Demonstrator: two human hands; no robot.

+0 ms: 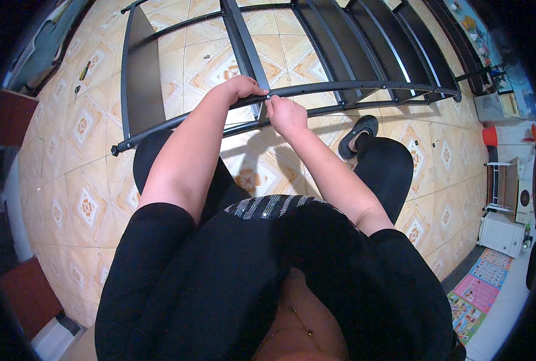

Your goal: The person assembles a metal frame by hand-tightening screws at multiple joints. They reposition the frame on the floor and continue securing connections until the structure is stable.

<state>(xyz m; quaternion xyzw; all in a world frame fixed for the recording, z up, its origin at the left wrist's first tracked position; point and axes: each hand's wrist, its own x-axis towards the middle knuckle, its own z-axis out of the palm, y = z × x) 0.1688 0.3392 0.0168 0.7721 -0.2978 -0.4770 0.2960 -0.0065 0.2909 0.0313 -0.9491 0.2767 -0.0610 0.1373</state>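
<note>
A black metal shelf rack lies on its side across the floor, its near upper post (340, 86) running left to right before me. My left hand (244, 88) grips this post where a grey shelf panel (245, 40) meets it, with the thumb along the post. Close beside it, my right hand (289, 113) has its thumb and fingertips drawn together at a small bright fastener (269, 96) on the joint. The fingertips partly cover the fastener, so its exact kind is unclear. A lower post (326, 110) runs roughly parallel, nearer the floor.
At left on the tiled floor (87, 203) lie a screwdriver (85, 71) and a small dark item (77, 90). More rack shelves (371, 49) stand at upper right. My shoe (360, 133) is beside the lower post. A white cabinet (500, 234) stands far right.
</note>
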